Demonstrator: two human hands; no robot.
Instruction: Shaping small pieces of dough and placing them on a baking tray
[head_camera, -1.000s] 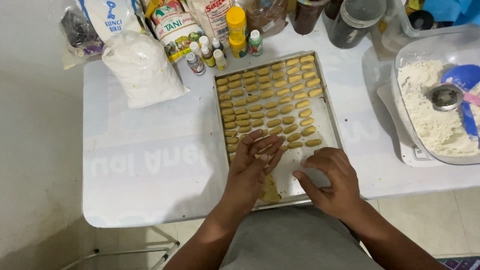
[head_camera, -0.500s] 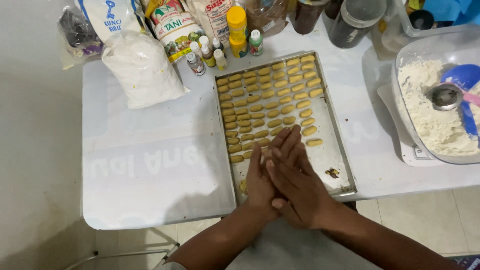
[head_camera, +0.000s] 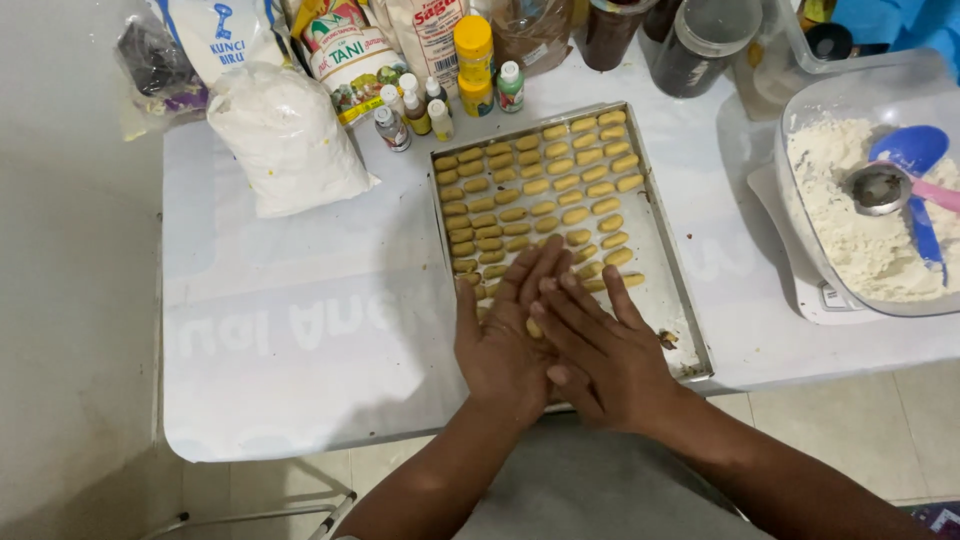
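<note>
A small piece of yellow dough (head_camera: 533, 327) is pressed between the two palms, above the near end of the rectangular metal baking tray (head_camera: 690, 318). The left hand (head_camera: 505, 340) lies under, the right hand (head_camera: 600, 355) lies crossed over it. The fingers of both hands are stretched out flat and slightly spread, not curled; only a little of the dough is seen between them.

Several risks can be judged from this position. The fingertips of both hands reach over the nearest rows of small yellow oblong dough pieces (head_camera: 545, 190) on the tray, so a shaped piece could be flattened or pushed out of its row if the hands are lowered or moved forward. If the palms are pressed too hard, the piece may be smeared or broken instead of rounded. It may also slip out and fall beside the tray, onto the white plastic-covered table (head_camera: 300, 330). The small bottles (head_camera: 412, 112) just beyond the far edge of the tray are well apart from the hands and are not in danger.

Compared with half a second ago, the hands are found in nearly the same place over the near end of the tray, still crossed. One second ago they were apart, the right hand at the near right corner of the tray.
</note>
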